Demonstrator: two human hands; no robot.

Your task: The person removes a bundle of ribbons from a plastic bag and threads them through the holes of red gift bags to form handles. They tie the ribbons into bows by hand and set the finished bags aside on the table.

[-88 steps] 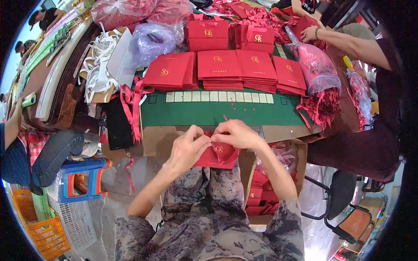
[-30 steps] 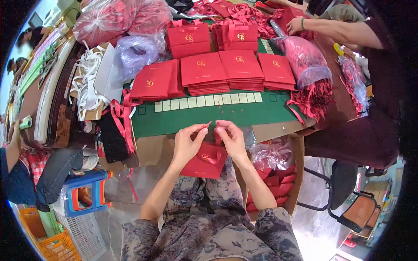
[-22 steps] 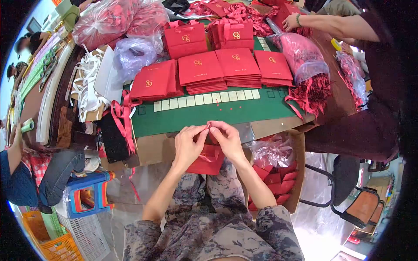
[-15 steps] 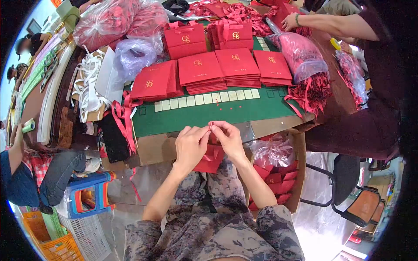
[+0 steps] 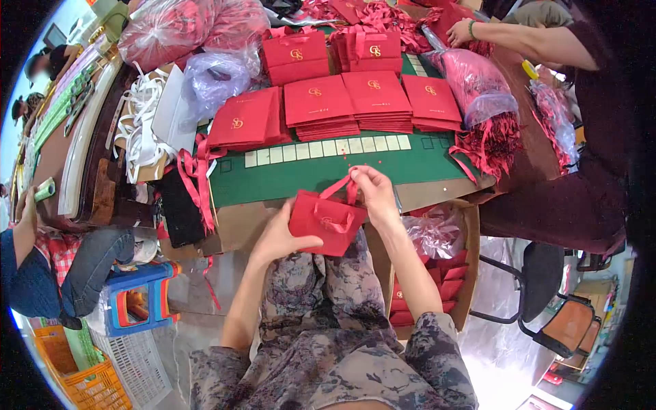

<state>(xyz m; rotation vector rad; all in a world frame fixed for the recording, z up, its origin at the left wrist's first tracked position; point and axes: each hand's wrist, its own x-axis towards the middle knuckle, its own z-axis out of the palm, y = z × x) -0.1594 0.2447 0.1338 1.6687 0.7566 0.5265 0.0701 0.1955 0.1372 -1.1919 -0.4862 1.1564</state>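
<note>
A small red paper gift bag (image 5: 311,222) is tilted over my lap, just in front of the table edge. My left hand (image 5: 280,236) grips its left side, with the thumb across the lower front. Above the bag's upper right, my right hand (image 5: 374,195) pinches the red ribbon handle (image 5: 335,186) and draws it upward. Another ribbon loop hangs over the bag's front. Beyond my hands, flat red bags (image 5: 318,101) lie in stacks on the green mat (image 5: 273,181), with two groups of upright bags (image 5: 296,55) behind them.
On my right, a cardboard box (image 5: 470,273) holds red bags and clear plastic. A plastic sack of red ribbons (image 5: 478,89) lies at the table's right, near a co-worker's arm (image 5: 526,34). White straps (image 5: 140,130) and a blue stool (image 5: 140,301) are on the left.
My hands have moved apart from a shared pinch. The left now grips the bag's side, the right has risen with the ribbon handle, and the bag has come up into fuller view.
</note>
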